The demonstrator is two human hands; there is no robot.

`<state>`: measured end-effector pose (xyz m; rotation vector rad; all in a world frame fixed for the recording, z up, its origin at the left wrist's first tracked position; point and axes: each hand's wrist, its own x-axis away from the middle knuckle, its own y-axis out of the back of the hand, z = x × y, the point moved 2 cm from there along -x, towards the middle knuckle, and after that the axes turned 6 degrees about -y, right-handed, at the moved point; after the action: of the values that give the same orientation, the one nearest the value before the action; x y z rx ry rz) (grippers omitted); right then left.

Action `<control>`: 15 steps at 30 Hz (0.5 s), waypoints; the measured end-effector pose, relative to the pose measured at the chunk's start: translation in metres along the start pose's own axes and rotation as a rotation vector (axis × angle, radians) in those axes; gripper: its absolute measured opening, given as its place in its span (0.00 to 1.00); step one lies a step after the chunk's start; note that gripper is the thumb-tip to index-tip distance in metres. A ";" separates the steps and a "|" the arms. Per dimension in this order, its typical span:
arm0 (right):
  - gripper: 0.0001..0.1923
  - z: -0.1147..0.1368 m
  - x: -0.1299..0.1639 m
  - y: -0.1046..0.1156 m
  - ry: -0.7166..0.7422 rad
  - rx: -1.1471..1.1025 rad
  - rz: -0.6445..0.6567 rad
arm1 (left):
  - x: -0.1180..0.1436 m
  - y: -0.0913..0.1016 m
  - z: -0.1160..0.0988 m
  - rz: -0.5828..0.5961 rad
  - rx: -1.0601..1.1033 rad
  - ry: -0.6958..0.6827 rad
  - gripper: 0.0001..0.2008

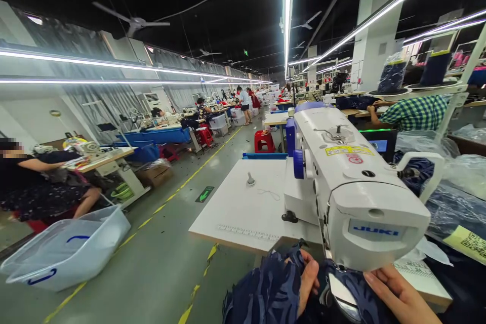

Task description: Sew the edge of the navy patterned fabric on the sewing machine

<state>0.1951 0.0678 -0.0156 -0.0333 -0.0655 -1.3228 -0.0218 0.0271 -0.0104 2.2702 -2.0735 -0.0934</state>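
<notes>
A white Juki sewing machine stands on a white table in front of me. Under its head lies dark blue patterned fabric. My left hand rests on the fabric at the left of the needle area, fingers curled and gripping the cloth. My right hand lies flat on the fabric at the right, under the machine head. The needle itself is hidden by the machine head.
A clear plastic bin stands on the floor at left, beside a seated person. An aisle with yellow lines runs ahead between rows of sewing stations. Red stools stand further on. A person in a checked shirt works at right.
</notes>
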 end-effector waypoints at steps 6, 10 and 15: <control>0.16 0.002 0.001 0.002 -0.051 -0.045 -0.009 | 0.014 0.011 0.005 -0.008 -0.011 -0.127 0.20; 0.17 0.004 0.005 -0.002 -0.092 -0.100 -0.016 | 0.027 0.023 -0.005 -0.004 -0.140 -0.100 0.15; 0.13 0.005 0.007 -0.002 -0.021 -0.054 0.002 | 0.027 0.032 -0.008 -0.066 -0.120 -0.179 0.14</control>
<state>0.1944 0.0605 -0.0097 -0.0931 -0.0475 -1.3218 -0.0509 -0.0026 0.0008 2.3350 -2.0101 -0.4274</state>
